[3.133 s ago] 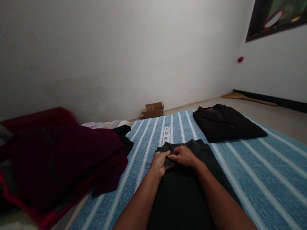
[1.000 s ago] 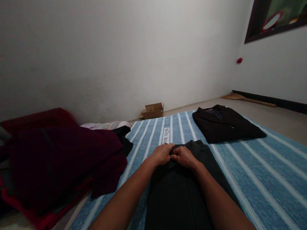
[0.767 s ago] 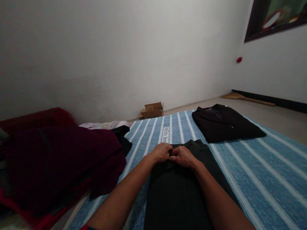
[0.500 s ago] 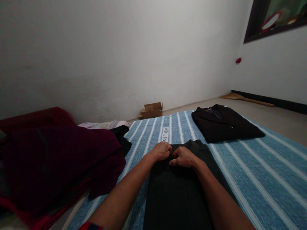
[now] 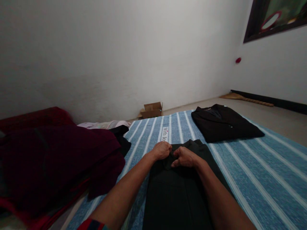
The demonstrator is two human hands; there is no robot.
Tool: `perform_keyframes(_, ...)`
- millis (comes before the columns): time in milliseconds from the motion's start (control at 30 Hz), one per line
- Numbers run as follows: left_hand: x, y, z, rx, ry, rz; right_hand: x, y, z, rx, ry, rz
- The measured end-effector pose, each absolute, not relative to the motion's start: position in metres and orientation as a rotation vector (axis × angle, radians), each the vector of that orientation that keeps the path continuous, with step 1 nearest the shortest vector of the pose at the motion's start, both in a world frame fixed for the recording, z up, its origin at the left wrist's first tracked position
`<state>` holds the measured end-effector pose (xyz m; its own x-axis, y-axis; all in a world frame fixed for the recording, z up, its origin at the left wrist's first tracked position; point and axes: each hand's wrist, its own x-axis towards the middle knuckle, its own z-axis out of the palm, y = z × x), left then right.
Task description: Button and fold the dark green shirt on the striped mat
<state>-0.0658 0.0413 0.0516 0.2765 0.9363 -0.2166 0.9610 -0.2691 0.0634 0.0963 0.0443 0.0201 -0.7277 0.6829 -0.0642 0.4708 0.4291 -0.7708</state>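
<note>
Bedsheet [image 5: 254, 169]: brown top [image 5: 226, 126] folded, clothes pile [image 5: 83, 153] unfolded, our left hand [image 5: 161, 150] gripping green shirt [image 5: 171, 198], right hand [image 5: 186, 157] hold unclear.

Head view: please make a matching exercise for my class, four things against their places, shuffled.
1. dark green garment
2. dark brown garment
3. purple garment
4. cardboard box

A. heaped at the left
B. near the wall
C. touched by the left hand and right hand
D. flat on the striped cloth, right side

Pairs: 1-C; 2-D; 3-A; 4-B
</note>
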Motion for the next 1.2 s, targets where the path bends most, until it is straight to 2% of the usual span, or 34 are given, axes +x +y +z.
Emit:
perform_keyframes(367,-0.062,0.028,0.062,2.457,1.661,-0.195,0.095,0.046,0.015,-0.985,-2.394,1.200)
perform_keyframes(567,-0.056,0.025,0.062,2.531,1.646,-0.388,0.096,0.045,0.016,-0.978,-2.406,1.216)
perform_keyframes(900,-0.048,0.020,0.071,2.548,1.650,-0.442,0.097,0.045,0.019,-0.990,-2.450,1.188)
perform_keyframes(1000,-0.049,0.013,0.071,2.559,1.703,-0.273,0.097,0.044,0.020,-0.998,-2.455,1.181)
perform_keyframes(1200,-0.060,-0.015,0.048,2.457,2.017,0.386,0.098,0.043,0.020,-1.009,-2.443,1.197)
